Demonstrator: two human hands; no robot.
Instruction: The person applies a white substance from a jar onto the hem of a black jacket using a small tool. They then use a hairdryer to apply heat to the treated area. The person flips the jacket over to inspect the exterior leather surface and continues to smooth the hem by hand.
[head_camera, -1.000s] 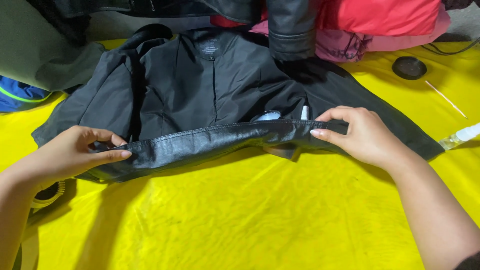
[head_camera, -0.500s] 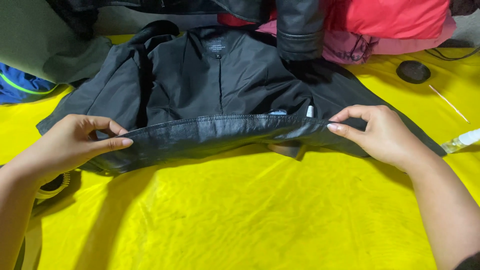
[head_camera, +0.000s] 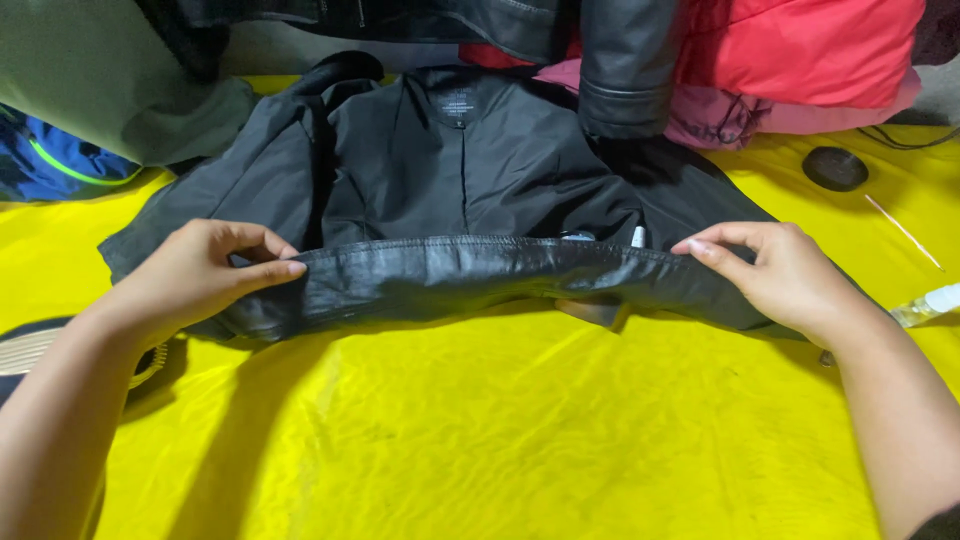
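A: Where is the black leather jacket (head_camera: 470, 170) lying?

B: Lying spread on the yellow sheet (head_camera: 500, 430), lining side up, collar pointing away from the wearer. The bottom hem is folding up toward the collar, forming a long leather band across the middle.

A: Hands?

B: Left hand (head_camera: 200, 275) is pinching the folded hem at its left end, thumb under, fingers curled on top. Right hand (head_camera: 785, 275) is gripping the same hem at the right end, fingertips pressing the fold edge. The jacket is stretching between them, body of it lying beyond both hands.

A: Surroundings?

B: Another dark jacket sleeve (head_camera: 625, 70) is hanging down over the far edge, near the collar. Red garment (head_camera: 800, 50) and pink garment (head_camera: 720, 115) are piling at upper right. Grey-green cloth (head_camera: 100, 80) is sitting at upper left. Small round black object (head_camera: 835, 168) is resting on the sheet, right of the jacket, well apart from the right hand.
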